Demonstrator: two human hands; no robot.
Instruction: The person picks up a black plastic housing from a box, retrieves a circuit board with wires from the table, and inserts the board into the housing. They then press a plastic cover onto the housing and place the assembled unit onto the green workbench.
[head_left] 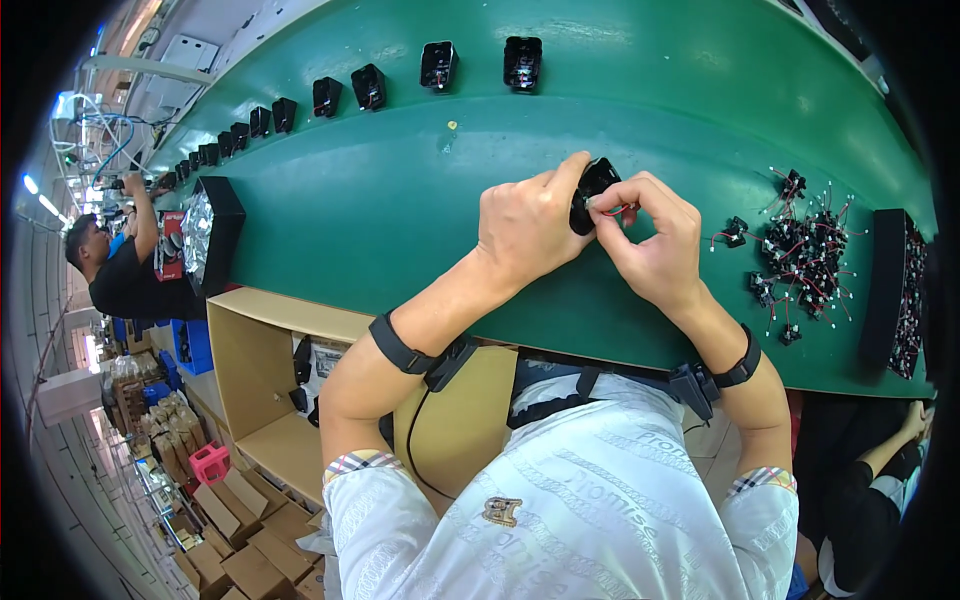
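My left hand (532,218) is wrapped round a small black plastic housing (600,178), tilted above the green table (400,240). At the housing's open side, my right hand (655,232) pinches thin red and black wires (622,210) between thumb and forefinger. Whatever sits at the wires' end is hidden by my fingertips. To the right of my right hand lies a loose pile of small black parts (805,250) with red and black wires and white plugs.
Similar black housings (438,66) stand in a curved row along the far side. A black bin (890,295) of small parts is at the right edge. At left are a black tray (225,225), an open cardboard box (260,370) and a co-worker (120,255); another person (870,500) sits at lower right.
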